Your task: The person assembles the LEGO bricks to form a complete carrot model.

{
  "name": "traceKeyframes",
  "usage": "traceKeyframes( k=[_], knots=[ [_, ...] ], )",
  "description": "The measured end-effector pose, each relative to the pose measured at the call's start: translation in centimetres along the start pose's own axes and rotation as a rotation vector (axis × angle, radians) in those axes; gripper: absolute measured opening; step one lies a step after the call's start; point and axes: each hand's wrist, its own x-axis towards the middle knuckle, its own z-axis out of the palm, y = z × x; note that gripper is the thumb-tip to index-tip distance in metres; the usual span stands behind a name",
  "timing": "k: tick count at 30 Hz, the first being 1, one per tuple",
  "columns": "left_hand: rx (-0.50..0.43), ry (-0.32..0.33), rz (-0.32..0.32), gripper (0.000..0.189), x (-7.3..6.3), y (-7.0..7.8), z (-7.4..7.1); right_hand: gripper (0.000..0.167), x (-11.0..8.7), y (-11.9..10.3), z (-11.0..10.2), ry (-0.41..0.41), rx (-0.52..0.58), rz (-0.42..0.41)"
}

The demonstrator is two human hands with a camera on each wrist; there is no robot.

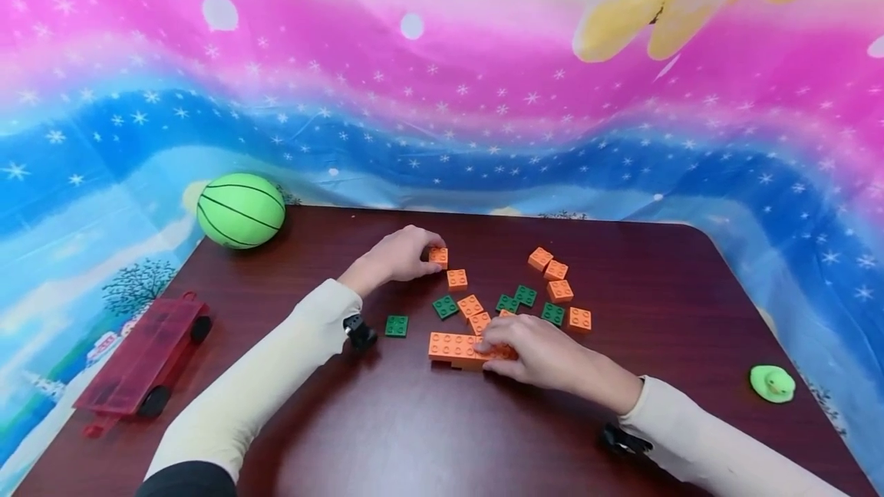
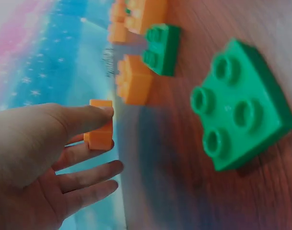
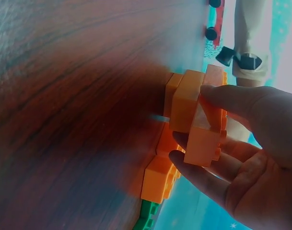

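Note:
My left hand (image 1: 399, 255) is at the far middle of the table, pinching a small square orange brick (image 1: 438, 257) between thumb and finger. The left wrist view shows that orange brick (image 2: 101, 140) at the thumb tip, the other fingers spread out. Nearer the front, my right hand (image 1: 542, 351) grips the right end of a long orange brick stack (image 1: 452, 346). In the right wrist view the thumb lies on one side of the stack (image 3: 186, 105), with fingers round the other. Its right end is partly hidden by the hand in the head view.
Loose orange bricks (image 1: 560, 291) and green bricks (image 1: 397, 326) lie around both hands. A red toy cart (image 1: 141, 359) and a green ball (image 1: 242, 211) are at the left, a green toy duck (image 1: 772, 383) at the right. A patterned cloth (image 1: 442, 113) hangs behind the table.

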Motion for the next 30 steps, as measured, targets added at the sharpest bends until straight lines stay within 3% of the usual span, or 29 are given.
traceKeyframes(
  k=[5, 8, 16, 23, 30],
  knots=[
    [-0.131, 0.030, 0.078, 0.037, -2.0, 0.9, -0.9, 0.010, 0.1, 0.2, 0.1, -0.002, -0.003, 0.009],
    [-0.197, 0.001, 0.154, 0.036, -3.7, 2.1, -1.4, 0.010, 0.1, 0.1, 0.1, -0.007, -0.012, 0.020],
    [-0.184, -0.065, 0.298, 0.039, -7.9, 5.2, -1.9, 0.010, 0.3, 0.0, 0.1, 0.000, -0.041, 0.009],
    [-0.137, -0.078, 0.341, 0.036, -9.6, 5.8, -0.8, 0.011, 0.3, -0.1, 0.4, 0.005, -0.057, 0.009],
    [-0.131, -0.110, 0.313, 0.034, -10.2, 5.6, 0.1, 0.011, 0.2, -0.2, 0.5, 0.008, -0.053, 0.009]
  ],
)
